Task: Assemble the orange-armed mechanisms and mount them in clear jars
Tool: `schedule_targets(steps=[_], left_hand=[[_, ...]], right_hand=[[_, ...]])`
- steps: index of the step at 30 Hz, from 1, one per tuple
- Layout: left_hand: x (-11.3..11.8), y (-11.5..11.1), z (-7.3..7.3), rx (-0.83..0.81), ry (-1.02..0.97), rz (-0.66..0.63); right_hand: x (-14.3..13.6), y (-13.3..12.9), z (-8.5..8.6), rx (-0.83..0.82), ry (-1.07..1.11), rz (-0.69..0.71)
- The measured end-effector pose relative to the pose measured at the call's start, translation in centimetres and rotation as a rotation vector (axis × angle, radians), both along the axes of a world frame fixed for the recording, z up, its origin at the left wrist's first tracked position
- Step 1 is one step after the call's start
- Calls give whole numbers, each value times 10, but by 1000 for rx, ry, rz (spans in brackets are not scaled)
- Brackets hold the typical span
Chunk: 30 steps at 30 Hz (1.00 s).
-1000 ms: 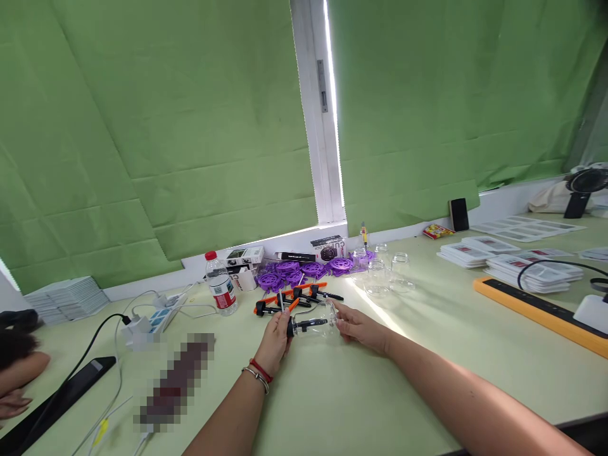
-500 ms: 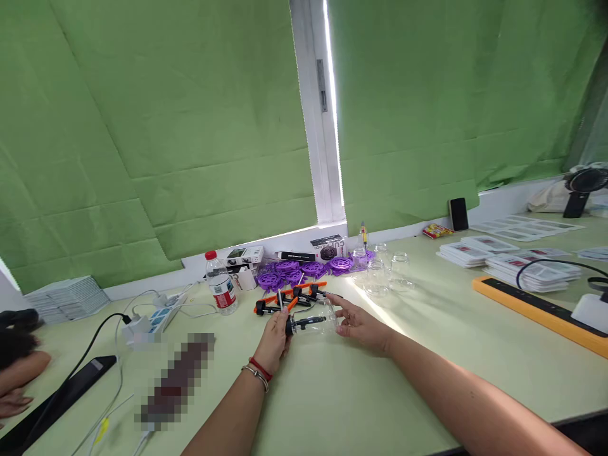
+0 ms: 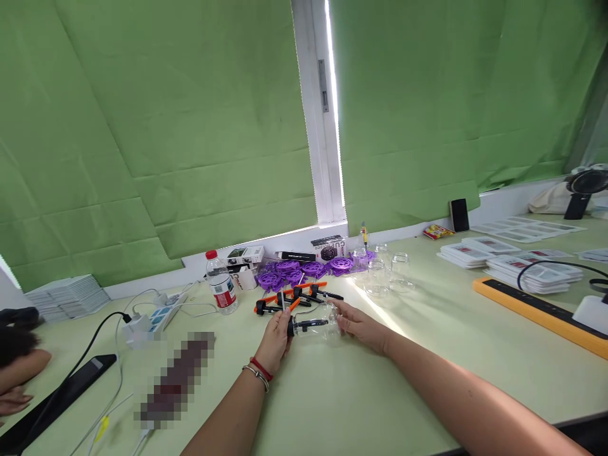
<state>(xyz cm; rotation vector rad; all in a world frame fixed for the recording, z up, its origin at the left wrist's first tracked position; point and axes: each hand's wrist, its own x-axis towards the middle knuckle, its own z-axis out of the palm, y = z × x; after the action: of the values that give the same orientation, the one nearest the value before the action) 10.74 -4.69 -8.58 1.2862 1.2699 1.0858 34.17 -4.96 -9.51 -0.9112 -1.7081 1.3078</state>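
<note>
My left hand (image 3: 275, 335) is closed around the black cap end of a shaft piece (image 3: 311, 323), with a thin metal rod and an orange part sticking up by the fingers. The piece's black shaft lies lengthwise inside a clear glass jar (image 3: 327, 332), tipped on its side. At the jar's right end, the fingers of my right hand (image 3: 356, 323) are closed on the glass. Just beyond the hands lie several black shaft pieces (image 3: 304, 296) with orange strips among them. Whether the cap touches the jar's mouth is hard to make out.
Behind are purple wheel-like parts (image 3: 313, 269), small boxes (image 3: 244, 255) and several clear jars (image 3: 376, 278). A red-capped bottle (image 3: 221, 285) and power strip (image 3: 161, 316) stand left. An orange power strip (image 3: 536, 313) and card stacks (image 3: 527, 269) lie right. Another person's arm (image 3: 26, 370) rests far left.
My right hand has moved slightly left and its fingers have closed in on the jar's end. The left hand with the black shaft piece has hardly moved.
</note>
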Motion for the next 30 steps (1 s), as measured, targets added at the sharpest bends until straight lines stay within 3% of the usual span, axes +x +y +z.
schedule_targets(steps=[4,12,23,30], left_hand=[[-1,1,-1,-23,0,6],[-1,2,-1,-27,-19,11],[3,-2,2,-12,2,8],[2,-1,2,-14,7,12]], right_hand=[[2,2,-3,-1,-32,-14],[6,8,-11,179,-1,38],[2,1,-1,-13,14,8],[2,-3,4,-39,-39,-48]])
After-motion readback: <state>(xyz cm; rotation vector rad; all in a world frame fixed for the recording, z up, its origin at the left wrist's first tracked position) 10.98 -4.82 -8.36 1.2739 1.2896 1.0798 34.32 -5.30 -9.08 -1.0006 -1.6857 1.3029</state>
